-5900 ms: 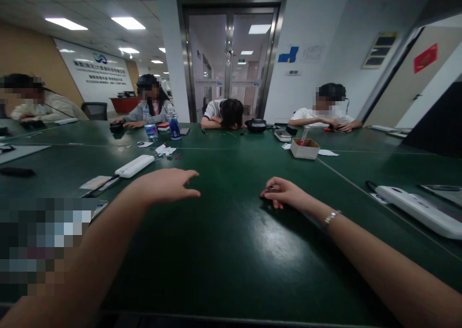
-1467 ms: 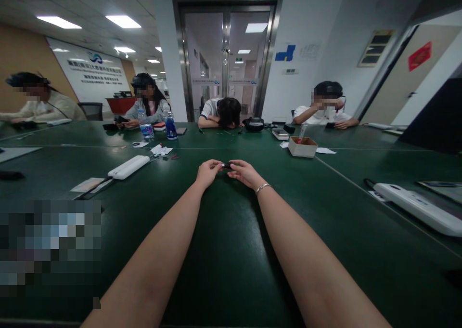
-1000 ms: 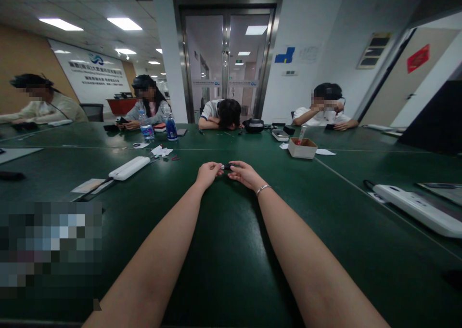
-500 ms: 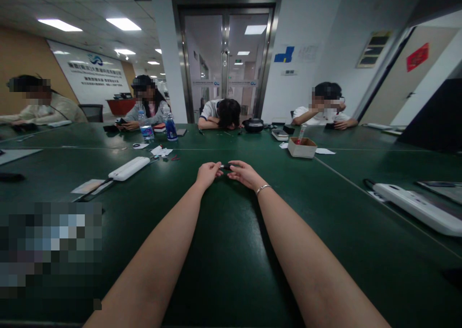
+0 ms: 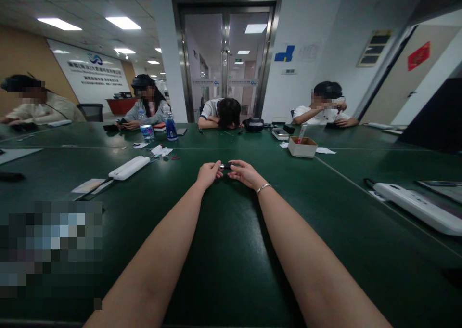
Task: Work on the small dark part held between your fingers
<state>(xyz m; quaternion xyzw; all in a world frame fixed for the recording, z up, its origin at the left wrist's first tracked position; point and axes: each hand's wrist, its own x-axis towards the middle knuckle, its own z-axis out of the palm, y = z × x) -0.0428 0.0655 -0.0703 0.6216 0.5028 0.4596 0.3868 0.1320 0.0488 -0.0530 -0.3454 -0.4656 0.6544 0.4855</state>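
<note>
**A:** So both arms are stretched way out over the green table (image 5: 224, 251), and the left hand (image 5: 208, 173) and right hand (image 5: 245, 173) meet around a tiny dark thing (image 5: 225, 166). Fingertips of each hand are pinched onto one end of it, just above the tabletop. Can't tell what it is, too small in the shot.

**B:** Yeah, a little black piece with a pale glint. My guess is it's light and stiff, hard plastic or metal maybe (it doesn't sag between the two pinches). Something that small is probably fiddly and easy to drop, so gripping it at the ends with fingertips like that seems right.

**A:** Agreed, no palm grip possible on that. There's a bracelet (image 5: 263, 188) on the right wrist, btw.

**B:** Other stuff around: a white power strip (image 5: 129, 167) off to the left, well apart from the hands, and another strip (image 5: 415, 207) on the right. A small box (image 5: 302, 147) further back to the right, bottles (image 5: 170, 127) near the far edge.

**A:** And four people sitting along the far side, one with head down on the table. None of their hands come anywhere near.
</note>
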